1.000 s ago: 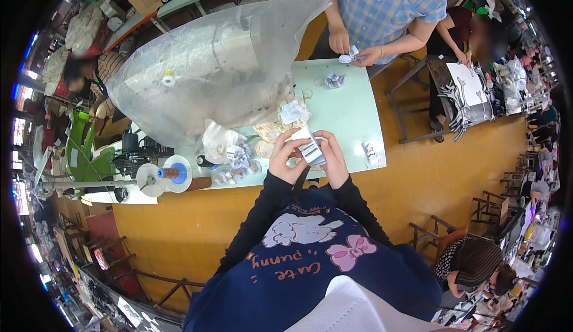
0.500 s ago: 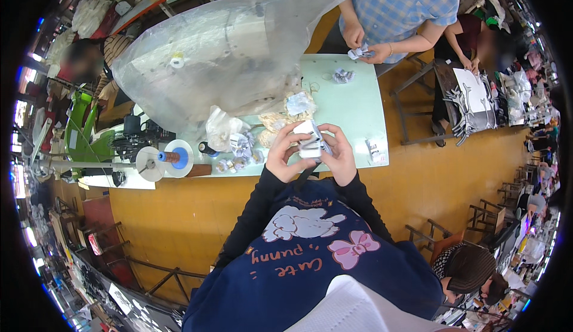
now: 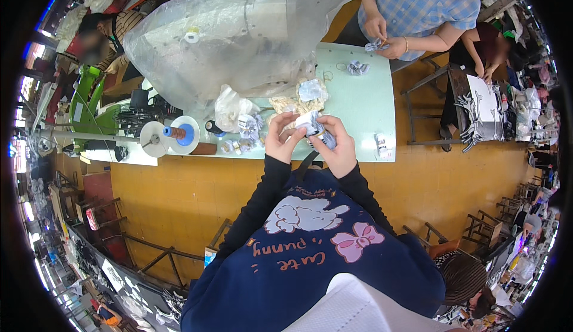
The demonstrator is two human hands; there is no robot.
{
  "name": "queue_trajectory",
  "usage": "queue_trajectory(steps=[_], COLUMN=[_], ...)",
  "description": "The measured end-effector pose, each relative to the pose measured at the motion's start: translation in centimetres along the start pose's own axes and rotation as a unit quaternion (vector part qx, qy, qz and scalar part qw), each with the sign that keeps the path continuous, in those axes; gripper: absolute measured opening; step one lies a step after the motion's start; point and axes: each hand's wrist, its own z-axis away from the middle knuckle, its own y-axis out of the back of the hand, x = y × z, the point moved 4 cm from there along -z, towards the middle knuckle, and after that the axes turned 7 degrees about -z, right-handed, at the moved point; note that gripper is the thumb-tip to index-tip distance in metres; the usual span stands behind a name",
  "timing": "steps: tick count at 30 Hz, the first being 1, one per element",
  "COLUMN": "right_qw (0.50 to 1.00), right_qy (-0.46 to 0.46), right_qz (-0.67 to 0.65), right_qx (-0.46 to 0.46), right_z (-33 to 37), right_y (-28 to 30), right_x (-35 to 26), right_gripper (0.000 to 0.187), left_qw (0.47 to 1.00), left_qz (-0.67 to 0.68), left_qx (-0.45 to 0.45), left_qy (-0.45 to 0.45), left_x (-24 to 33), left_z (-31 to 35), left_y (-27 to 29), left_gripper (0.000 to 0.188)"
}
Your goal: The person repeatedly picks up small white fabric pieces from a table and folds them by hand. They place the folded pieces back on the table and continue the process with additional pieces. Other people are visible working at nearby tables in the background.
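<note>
Bundle of small pale pieces point(image 3: 308, 120) just above frame centre, held between fingers of left hand point(image 3: 281, 141) and right hand point(image 3: 339, 148); pale green table point(image 3: 358, 105) beyond, clear plastic sheet point(image 3: 221, 45) upper left.

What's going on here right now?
The person's left hand and right hand together hold a small pale bundle near the close edge of the pale green table. Across it, a co-worker in a checkered shirt is handling another small pale piece. More small bundles lie beside a white plastic bag, and a large translucent plastic sheet drapes over something pale.
</note>
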Motion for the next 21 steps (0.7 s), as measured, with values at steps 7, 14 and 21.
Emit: queue_trajectory(steps=[7, 14, 21], right_qw=[0.991, 0.987, 0.996], right_qy=[0.001, 0.130, 0.080], right_qz=[0.129, 0.090, -0.004], right_qx=[-0.018, -0.034, -0.026], right_z=[0.2, 0.4, 0.2], right_y=[-0.8, -1.6, -0.4], right_x=[0.2, -1.3, -2.1], right_gripper=[0.054, 0.061, 0.041], left_qw=[0.973, 0.961, 0.942], left_qz=[0.161, 0.245, 0.299], left_qx=[-0.028, -0.083, -0.127], left_qy=[0.161, 0.098, 0.082], left_x=[-3.2, -1.9, 0.5], left_z=[1.0, 1.1, 1.9], left_y=[0.0, -0.2, -0.7], left_gripper=[0.039, 0.040, 0.049])
